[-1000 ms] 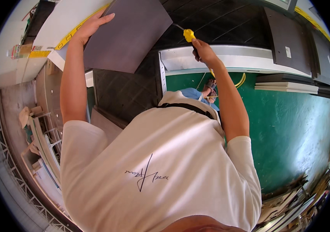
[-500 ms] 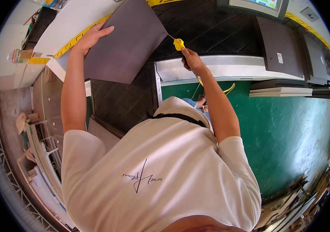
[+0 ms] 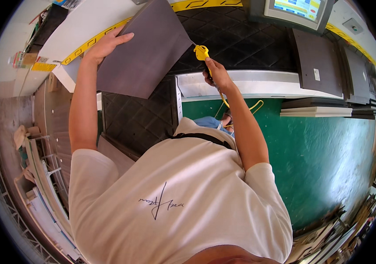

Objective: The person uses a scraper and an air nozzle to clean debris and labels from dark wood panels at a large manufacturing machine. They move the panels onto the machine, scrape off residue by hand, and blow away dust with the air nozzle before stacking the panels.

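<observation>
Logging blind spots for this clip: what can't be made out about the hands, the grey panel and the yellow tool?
Head view only:
- Left hand: palm hidden, pressed on the grey panel.
- Right hand: fingers closed round the yellow tool; its handle is covered.
- Tool tip: too small to tell whether it touches the panel edge.
- Panel's far corner: cut off by the upper rim.
- Yellow coiled hose: partly behind the right forearm.
</observation>
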{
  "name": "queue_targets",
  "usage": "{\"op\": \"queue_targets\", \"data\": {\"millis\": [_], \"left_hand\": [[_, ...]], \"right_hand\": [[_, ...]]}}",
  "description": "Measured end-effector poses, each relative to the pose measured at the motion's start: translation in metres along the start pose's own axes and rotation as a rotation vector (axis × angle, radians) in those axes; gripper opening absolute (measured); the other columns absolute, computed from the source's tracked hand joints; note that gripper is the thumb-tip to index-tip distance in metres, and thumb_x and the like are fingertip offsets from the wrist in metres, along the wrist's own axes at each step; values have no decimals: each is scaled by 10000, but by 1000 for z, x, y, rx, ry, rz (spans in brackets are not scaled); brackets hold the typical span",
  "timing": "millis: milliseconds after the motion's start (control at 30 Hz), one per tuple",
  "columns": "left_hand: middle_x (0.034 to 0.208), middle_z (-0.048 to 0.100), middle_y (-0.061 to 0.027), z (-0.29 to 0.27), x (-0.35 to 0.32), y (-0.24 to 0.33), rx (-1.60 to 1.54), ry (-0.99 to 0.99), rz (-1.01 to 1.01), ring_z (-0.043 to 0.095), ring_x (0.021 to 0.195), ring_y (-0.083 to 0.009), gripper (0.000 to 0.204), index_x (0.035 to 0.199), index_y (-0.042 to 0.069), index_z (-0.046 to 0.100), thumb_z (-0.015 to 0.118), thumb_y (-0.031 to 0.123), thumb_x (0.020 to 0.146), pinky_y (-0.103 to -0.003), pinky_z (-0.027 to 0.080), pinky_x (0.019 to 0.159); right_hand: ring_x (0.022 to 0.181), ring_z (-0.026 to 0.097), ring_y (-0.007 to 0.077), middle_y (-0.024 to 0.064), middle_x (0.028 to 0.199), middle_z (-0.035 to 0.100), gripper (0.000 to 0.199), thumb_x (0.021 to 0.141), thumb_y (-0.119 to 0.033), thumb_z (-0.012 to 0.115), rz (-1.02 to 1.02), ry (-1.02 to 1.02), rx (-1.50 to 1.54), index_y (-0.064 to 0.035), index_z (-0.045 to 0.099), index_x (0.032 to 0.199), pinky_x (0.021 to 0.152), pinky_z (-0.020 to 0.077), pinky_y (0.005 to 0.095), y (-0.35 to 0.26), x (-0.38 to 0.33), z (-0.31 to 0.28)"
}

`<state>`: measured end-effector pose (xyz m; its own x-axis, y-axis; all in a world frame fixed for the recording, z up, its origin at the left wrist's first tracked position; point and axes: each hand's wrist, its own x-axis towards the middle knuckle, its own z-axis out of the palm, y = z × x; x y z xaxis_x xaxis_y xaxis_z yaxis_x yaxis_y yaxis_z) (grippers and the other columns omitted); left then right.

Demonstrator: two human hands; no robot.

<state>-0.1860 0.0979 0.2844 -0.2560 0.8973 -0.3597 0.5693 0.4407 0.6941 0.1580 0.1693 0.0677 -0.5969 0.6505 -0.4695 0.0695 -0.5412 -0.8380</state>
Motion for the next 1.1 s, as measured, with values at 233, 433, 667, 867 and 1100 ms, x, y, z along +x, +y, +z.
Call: {"op": "queue_targets", "data": {"millis": [233, 433, 667, 867, 1100], "left_hand": [[1582, 485, -141, -1, 6, -18, 99, 151, 57, 452, 1438, -250, 845, 1588, 54, 431, 586, 632, 992, -367, 323, 1196], [1531, 528, -129, -4, -1, -7, -124, 180, -92, 506, 1364, -216, 766, 1524, 38, 525, 536, 623, 1030, -332, 389, 1146], [1467, 571, -138, -9, 10, -28, -16, 8, 106, 521, 1353, -245, 788, 1566, 73, 472, 657, 545, 962, -367, 392, 1144], [1482, 556, -143, 6, -10, 7, 23, -31, 75, 543, 1328, -243, 790, 1577, 42, 431, 726, 347, 911, -360, 418, 1126], [1533, 491, -208, 116, -59, 34, 147, -198, 239, 469, 1422, -351, 865, 1609, 85, 356, 655, 45, 799, -410, 370, 1184]], "right_hand": [[559, 499, 81, 1, 731, 569, 473, 1115, -471, 447, -249, -93, -118, -61, 566, 1317, 515, 366, 227, -60, -43, 26], [671, 580, 68, -11, 797, 611, 465, 1107, -497, 451, -285, -469, -281, -71, 602, 1216, 570, 410, 225, -71, -96, 42], [727, 623, 84, 11, 843, 633, 504, 1101, -527, 443, -5, -592, -545, -57, 577, 1224, 589, 475, 230, -68, -131, 8], [767, 677, 107, 31, 921, 687, 388, 1091, -426, 519, 18, 75, -91, -62, 597, 1200, 554, 485, 234, -11, -141, -56], [1069, 729, 186, 83, 1329, 669, 540, 1000, -140, 632, 198, -117, -302, -26, 468, 1501, 501, 536, 237, 73, -209, -156]]}}
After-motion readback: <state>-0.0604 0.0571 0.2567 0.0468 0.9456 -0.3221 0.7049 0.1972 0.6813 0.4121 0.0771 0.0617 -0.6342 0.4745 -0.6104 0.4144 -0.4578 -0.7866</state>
